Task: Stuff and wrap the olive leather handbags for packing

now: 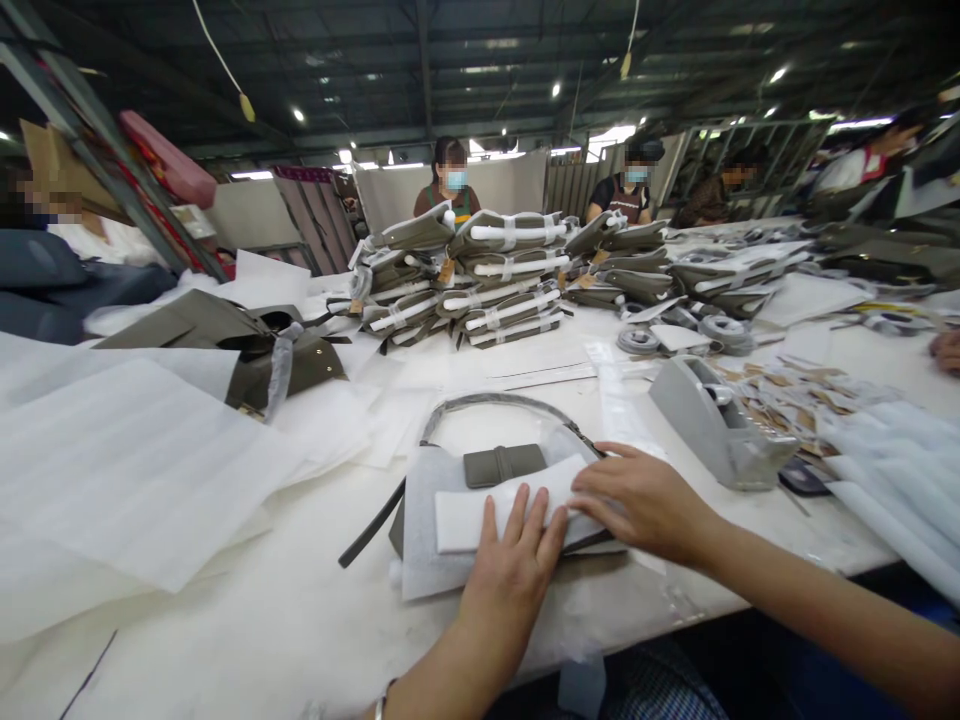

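Now foam [463, 522] under splayed left hand [514, 560]; right hand [641, 500] at end, its grip unclear

No readable text, no legible brands, numbers or signs, no decipherable labels

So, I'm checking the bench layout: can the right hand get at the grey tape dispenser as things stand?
Probably yes: the grey tape dispenser stands close to the right hand, and nothing tall appears to come between them. The hand would just have to leave the white foam strip first.
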Available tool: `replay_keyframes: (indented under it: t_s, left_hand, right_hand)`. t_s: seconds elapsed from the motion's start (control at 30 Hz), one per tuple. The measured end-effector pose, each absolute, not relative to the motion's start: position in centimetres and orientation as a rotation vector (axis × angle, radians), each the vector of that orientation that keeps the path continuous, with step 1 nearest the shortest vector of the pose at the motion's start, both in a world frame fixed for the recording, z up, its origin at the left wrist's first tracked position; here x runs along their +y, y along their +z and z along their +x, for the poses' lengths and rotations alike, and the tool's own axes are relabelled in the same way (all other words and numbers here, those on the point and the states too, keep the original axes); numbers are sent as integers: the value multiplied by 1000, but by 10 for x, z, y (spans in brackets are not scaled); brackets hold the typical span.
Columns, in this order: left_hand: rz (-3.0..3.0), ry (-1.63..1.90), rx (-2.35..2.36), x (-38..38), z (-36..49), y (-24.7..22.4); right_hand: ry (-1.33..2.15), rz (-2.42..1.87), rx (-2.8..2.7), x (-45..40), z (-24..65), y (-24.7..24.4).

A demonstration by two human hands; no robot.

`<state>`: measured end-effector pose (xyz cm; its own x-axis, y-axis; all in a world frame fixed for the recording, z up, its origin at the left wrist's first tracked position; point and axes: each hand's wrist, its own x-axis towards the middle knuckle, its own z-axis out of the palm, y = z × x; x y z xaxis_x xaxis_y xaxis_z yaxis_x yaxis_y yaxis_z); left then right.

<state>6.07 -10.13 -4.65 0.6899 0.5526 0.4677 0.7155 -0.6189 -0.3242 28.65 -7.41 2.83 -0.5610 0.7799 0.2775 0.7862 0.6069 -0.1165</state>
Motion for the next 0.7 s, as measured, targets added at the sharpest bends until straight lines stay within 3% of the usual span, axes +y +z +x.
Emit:
replay_keyframes:
  t_s: [0.27, 0.7]
  left_hand:
    - [-2337, -567, -987, -106, 63, -50]
    - [-2320, -693, -953, -114, 64, -53]
  right_hand:
    - [174, -1877, -2468, 37, 269, 26]
    - [64, -2347, -2364, 52, 264, 18]
